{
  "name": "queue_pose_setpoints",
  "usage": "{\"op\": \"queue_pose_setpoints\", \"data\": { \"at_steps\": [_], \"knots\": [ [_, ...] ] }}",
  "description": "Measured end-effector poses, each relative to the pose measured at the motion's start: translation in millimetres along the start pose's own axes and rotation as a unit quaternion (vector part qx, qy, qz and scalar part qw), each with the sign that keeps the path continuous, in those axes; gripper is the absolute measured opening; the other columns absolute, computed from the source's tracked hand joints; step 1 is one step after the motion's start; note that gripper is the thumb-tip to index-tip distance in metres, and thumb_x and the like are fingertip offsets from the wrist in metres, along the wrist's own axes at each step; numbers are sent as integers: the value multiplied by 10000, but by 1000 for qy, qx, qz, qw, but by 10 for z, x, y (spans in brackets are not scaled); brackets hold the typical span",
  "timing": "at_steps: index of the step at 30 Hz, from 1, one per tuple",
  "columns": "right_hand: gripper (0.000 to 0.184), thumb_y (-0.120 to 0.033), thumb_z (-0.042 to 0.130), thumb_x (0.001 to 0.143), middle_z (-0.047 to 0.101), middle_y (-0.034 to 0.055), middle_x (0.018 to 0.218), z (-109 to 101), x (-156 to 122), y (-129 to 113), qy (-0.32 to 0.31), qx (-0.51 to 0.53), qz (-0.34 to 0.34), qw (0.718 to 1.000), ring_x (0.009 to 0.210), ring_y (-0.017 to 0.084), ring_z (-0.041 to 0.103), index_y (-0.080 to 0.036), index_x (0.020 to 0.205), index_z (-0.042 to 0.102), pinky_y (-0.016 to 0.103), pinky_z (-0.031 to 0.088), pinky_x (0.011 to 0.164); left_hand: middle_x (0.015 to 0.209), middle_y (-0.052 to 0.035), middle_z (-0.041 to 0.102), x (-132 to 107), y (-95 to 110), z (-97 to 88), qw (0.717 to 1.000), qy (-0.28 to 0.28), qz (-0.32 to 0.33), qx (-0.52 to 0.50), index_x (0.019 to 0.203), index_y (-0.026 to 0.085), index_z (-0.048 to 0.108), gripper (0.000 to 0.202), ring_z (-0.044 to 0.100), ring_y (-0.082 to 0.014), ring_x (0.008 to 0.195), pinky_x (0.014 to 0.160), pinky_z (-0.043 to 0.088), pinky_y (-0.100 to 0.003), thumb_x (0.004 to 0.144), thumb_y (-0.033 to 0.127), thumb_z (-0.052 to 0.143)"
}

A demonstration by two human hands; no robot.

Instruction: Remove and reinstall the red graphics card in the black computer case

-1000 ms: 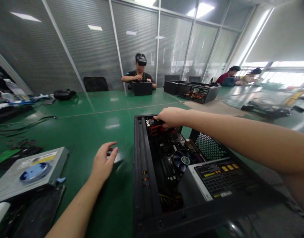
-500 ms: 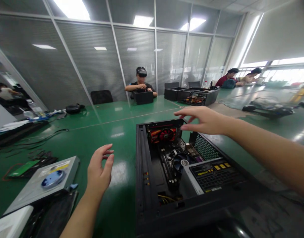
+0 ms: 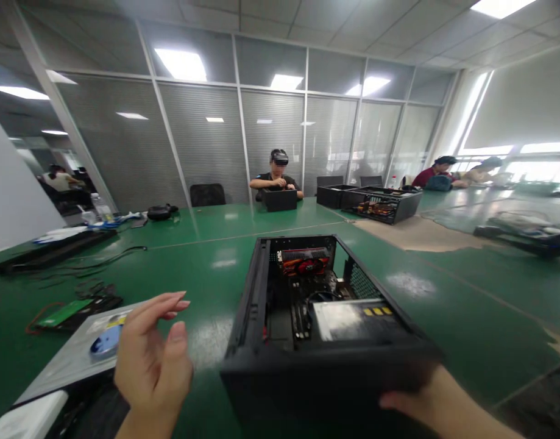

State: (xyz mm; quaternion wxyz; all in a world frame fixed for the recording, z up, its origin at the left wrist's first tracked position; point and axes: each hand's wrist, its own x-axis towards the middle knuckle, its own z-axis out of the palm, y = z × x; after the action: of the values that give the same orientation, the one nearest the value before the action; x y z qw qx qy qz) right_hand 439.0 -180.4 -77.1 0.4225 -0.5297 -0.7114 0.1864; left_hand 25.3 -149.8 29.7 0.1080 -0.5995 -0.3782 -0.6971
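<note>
An open black computer case (image 3: 236,341) stands in front of me, its inside showing a red-and-black graphics card (image 3: 307,263), a partly covered cooling fan and a silver power supply (image 3: 348,320). At the case's near right corner is my right hand (image 3: 432,396). Its thumb lies against the near panel and the other fingers are hidden behind the corner. Left of the case, my left hand (image 3: 154,360) hovers with thumb and fingers apart and nothing in it. Behind that hand lies a silver optical drive (image 3: 74,347) bearing a blue round dish (image 3: 105,342).
A green circuit board (image 3: 64,314) and black cables (image 3: 101,262) lie on the left. Across the green table (image 3: 206,235), a person (image 3: 280,177) works at a small black box (image 3: 280,200). More open cases (image 3: 382,204) stand beside brown cardboard (image 3: 407,235).
My right hand has gone from the case's far right edge to its near right corner. The case's near panel now shows. My left hand has come lower and closer; the view has tipped up.
</note>
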Motion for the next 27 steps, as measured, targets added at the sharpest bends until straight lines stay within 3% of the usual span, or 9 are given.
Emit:
{"op": "queue_pose_setpoints", "data": {
  "at_steps": [3,5,7,10,12,14,16,19,27],
  "knots": [
    [804,-563,804,701,654,148,1324,646,1076,-217,-28,0,-27,999,1209,336,616,-181,1371,578,508,476,1060,1043,-79,657,-14,-87,14,999,34,-26,-2,1078,182,649,226,635,-194,829,759,499,-372,872,272,631],
    [876,-483,749,794,518,191,1489,1112,1816,-434,-3,-81,32,996,1322,341,533,-173,1531,391,527,410,1105,1086,-80,643,-64,-163,39,1000,-4,-16,17,1143,191,620,256,634,-196,879,798,510,-377,894,249,606],
    [923,-396,679,865,306,288,1601,1571,2352,-690,3,-134,108,985,1368,388,479,-91,1599,210,578,375,1098,1119,-79,633,-126,-222,61,995,-79,30,59,1192,205,590,288,631,-198,939,835,522,-373,904,210,586],
    [942,-355,639,881,162,283,1651,2162,2603,-1042,-26,-142,87,986,1404,374,433,-65,1615,124,574,314,1136,1114,-83,638,-195,-254,83,972,-179,103,114,1214,210,566,313,635,-201,983,851,541,-352,905,161,567],
    [969,-372,660,852,163,221,1672,2428,2483,-1180,-81,-145,0,986,1428,333,406,-117,1624,133,545,253,1180,1122,-90,643,-215,-245,97,961,-215,118,127,1227,212,555,320,641,-206,1009,872,552,-350,913,149,549],
    [978,-368,668,819,193,203,1670,2547,2276,-1223,-144,-147,-94,974,1443,325,383,-137,1622,160,550,214,1195,1130,-95,651,-222,-220,117,956,-232,122,134,1222,212,556,312,646,-210,1033,892,554,-352,917,146,542],
    [927,-353,647,810,270,207,1645,2510,2076,-1192,-184,-138,-147,962,1451,323,373,-126,1605,226,554,225,1189,1122,-95,662,-222,-189,138,952,-244,126,135,1210,208,563,299,654,-208,1030,898,554,-348,918,147,546],
    [819,-354,634,813,393,196,1587,2222,1845,-1070,-200,-107,-165,960,1444,309,391,-116,1547,358,533,286,1169,1071,-78,681,-223,-163,159,950,-262,119,124,1184,210,569,269,671,-185,946,858,558,-327,921,157,553],
    [584,-297,641,840,551,127,1460,935,1218,-513,-163,-76,-127,975,1352,272,504,-207,1405,528,492,375,1151,893,2,695,-294,-277,206,958,-264,55,100,1095,224,614,162,653,-127,760,723,537,-251,942,206,567]
  ]
}}
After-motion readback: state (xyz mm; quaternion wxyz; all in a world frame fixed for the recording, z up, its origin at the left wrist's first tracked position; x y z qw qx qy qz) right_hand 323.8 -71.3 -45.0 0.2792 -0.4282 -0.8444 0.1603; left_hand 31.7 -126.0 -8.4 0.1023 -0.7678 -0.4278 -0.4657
